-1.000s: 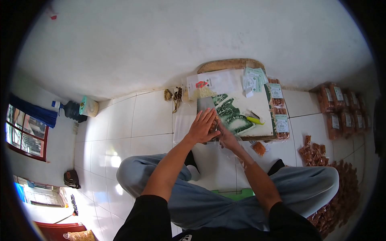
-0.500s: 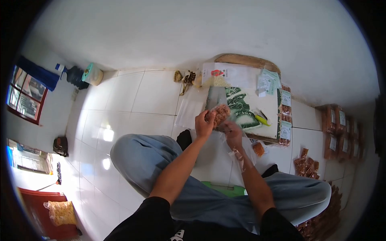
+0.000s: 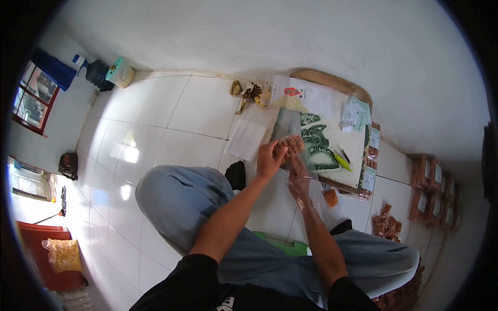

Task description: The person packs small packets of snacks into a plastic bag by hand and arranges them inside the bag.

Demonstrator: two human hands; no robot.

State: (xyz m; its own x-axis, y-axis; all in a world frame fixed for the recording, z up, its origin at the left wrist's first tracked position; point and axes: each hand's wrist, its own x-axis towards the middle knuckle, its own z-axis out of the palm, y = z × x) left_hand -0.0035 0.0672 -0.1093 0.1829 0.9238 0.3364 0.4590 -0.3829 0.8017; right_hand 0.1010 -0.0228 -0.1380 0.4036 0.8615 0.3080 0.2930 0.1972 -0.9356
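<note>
One clear snack packet (image 3: 290,144) with brown contents sits at the near-left corner of one board (image 3: 350,147) covered in white and green sheet. Both hands meet on this packet.

The left hand (image 3: 271,158) reaches forward from the 7 o'clock side, forearm extended over the left knee, fingers curled and closed on the packet's left edge. The right hand (image 3: 300,171) wears a clear plastic glove, comes in from 5 o'clock, and touches the packet from below; whether its fingers are clamped or only resting cannot be told.

Count of nearby items:
- One yellow-green tool (image 3: 341,161) lies on the board at 3 o'clock of the packet.
- One small loose packet (image 3: 330,197) lies on the floor tiles at 5 o'clock.
- One flat stack of clear bags (image 3: 246,139) lies at 9 o'clock, just beside the board.
- One pack of paper labels (image 3: 355,115) rests at 1 o'clock on the board.
- Filled packets (image 3: 433,189) stand in rows at 3 o'clock, well apart; exact number cannot be told.
- One green scale (image 3: 282,244) sits between the knees at 6 o'clock.
</note>
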